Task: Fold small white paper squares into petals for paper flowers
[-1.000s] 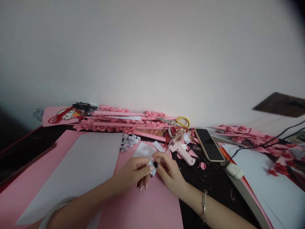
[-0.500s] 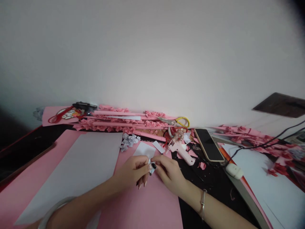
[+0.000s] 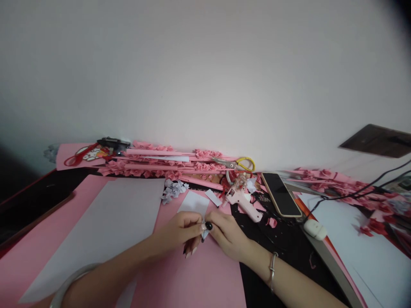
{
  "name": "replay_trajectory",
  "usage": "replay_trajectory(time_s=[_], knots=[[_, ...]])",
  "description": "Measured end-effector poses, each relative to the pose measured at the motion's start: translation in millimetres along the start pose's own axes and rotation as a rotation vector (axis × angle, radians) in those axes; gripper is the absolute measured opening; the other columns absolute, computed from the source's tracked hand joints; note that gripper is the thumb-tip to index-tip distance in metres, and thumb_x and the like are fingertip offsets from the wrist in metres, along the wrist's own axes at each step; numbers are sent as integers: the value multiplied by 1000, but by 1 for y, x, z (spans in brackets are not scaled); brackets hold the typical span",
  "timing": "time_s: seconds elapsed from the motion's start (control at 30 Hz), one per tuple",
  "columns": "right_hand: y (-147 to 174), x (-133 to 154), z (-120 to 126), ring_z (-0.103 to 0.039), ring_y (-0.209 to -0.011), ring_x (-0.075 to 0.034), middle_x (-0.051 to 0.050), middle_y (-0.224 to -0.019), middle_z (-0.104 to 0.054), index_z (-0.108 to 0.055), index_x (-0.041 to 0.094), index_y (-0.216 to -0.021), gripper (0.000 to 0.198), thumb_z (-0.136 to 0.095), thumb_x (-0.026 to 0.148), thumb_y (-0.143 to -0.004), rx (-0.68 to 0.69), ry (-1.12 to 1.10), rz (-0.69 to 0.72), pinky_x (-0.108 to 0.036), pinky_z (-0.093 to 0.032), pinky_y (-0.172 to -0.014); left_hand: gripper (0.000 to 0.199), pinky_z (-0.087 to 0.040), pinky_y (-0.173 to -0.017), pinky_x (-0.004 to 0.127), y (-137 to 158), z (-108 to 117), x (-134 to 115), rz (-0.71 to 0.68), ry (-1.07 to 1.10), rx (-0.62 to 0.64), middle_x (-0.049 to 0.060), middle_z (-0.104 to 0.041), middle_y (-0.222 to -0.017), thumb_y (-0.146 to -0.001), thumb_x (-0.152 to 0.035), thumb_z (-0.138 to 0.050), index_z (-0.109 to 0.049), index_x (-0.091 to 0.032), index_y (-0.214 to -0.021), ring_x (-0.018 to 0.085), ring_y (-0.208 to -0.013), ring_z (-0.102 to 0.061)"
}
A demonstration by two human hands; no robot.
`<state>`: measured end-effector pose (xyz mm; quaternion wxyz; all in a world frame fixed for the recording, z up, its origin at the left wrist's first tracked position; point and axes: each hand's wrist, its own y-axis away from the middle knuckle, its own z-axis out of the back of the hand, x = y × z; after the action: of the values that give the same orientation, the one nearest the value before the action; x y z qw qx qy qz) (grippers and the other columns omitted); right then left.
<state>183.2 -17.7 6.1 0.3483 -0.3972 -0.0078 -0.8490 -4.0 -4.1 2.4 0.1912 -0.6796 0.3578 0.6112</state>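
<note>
Pink sheet (image 3: 195, 284) nearest me, lying on the dark counter (image 3: 266, 261); big white sheet (image 3: 118, 218) to its left, running under my left forearm.

Over the pink sheet, my two hands meet. Left hand (image 3: 184, 229): thumb and forefinger pinching a small folded paper (image 3: 204, 233), other fingers hanging loose below. Right hand (image 3: 229, 236): fingers curled, thumb and forefinger pinching the same paper from the right, thumb tips side by side. Most of the paper is hidden by my fingers; cannot read its folds.

On doing this well, my judgement: let the left pinch be the anchor, firm but not crushing, and let the right thumb do the shaping in short, light presses. Thin paper likely creases wherever squeezed, so better to keep pressure along the edge and the forearms steady.

Just beyond the hands: a white square (image 3: 194, 202) and, right of it, a white slip (image 3: 212, 197). Far left of these, a cluster of pale paper flowers (image 3: 173, 191); to the right, a pink glue gun (image 3: 242, 202), then a phone (image 3: 282, 195).

Farthest, along the wall (image 3: 205, 81): pink paper flowers (image 3: 147, 172) on stems, with scissors (image 3: 231, 164) on their right end.
</note>
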Motion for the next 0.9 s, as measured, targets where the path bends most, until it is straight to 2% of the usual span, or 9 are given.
replay_trajectory(time_s=[0.13,0.3,0.6,0.77,0.9], knots=[[0,1,-1,-44,-55,-13,2,-63,-44,-42,20,-72,23,-34,23,-94,30,-21,-40,-23,-35,-54,34,-35,-38,17,0,0,-1,22,3,12,-7,-50,-45,-83,-46,-52,-45,-18,-65,5,-34,-42],[-2,1,-1,-38,-50,-11,4,-58,-38,-38,20,-67,29,-32,26,-95,23,-77,-68,-22,-31,-50,31,-33,-38,17,1,-5,-5,10,-66,-56,-7,-49,-45,-84,-42,-50,-44,-18,-64,5,-35,-40],[-1,2,-3,-44,-52,-11,2,-60,-47,-43,19,-69,38,-27,36,-99,3,-152,-63,-23,-36,-53,30,-34,-39,18,3,-14,-3,-32,-201,-161,-6,-51,-47,-86,-37,-47,-41,-19,-62,6,-36,-43],[-3,5,-2,-44,-51,-12,1,-59,-48,-43,19,-70,38,-25,37,-98,-14,-170,-65,-24,-36,-52,33,-36,-38,17,2,-11,1,-22,-75,-76,-5,-55,-52,-88,-44,-45,-42,-19,-67,6,-35,-46],[-4,8,-2,-35,-46,-10,5,-53,-37,-37,21,-65,32,-31,28,-96,-63,-121,-74,-23,-31,-48,35,-35,-35,16,1,-7,1,11,47,-10,-3,-58,-54,-87,-49,-46,-44,-18,-71,6,-35,-49]])
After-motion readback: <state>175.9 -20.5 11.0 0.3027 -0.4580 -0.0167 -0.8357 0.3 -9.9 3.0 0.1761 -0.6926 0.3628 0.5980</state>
